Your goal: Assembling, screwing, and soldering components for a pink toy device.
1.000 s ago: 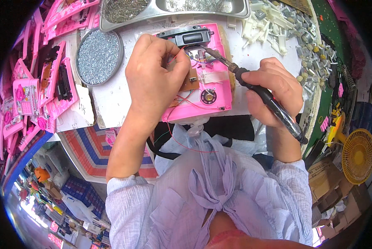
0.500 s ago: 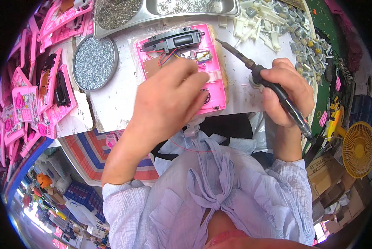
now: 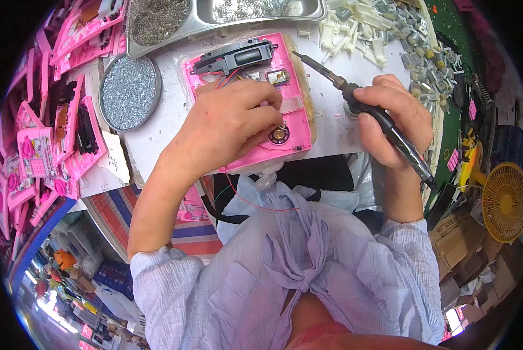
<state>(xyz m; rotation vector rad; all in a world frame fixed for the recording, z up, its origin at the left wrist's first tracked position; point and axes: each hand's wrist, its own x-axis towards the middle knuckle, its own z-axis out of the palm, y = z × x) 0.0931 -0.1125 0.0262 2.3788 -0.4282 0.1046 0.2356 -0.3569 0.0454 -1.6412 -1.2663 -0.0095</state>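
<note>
My right hand [image 3: 398,119] grips a soldering iron [image 3: 384,116] by its black handle. Its dark tip points up and left, just right of a pink plastic casing [image 3: 293,87]. Over the casing's lower left part my left hand [image 3: 235,122] is curled, with thumb and fingers pinched together. Whatever lies between those fingers is hidden. In the casing sit a black module [image 3: 238,58], coloured wires [image 3: 229,77], a small framed part [image 3: 277,77] and a round speaker-like part [image 3: 279,135]. A thin red wire [image 3: 250,203] hangs from below my left hand across my front.
Left of the casing stands a round dish [image 3: 130,93] of small screws. A metal tray [image 3: 226,22] of small metal parts lies at the back. White plastic parts [image 3: 355,38] and grey pieces [image 3: 419,61] fill the far right. Pink casings [image 3: 39,151] pile up at left.
My left hand has shifted slightly left, uncovering the round part. The soldering iron's tip has moved a little left with my right hand. More red and green wire shows below the casing.
</note>
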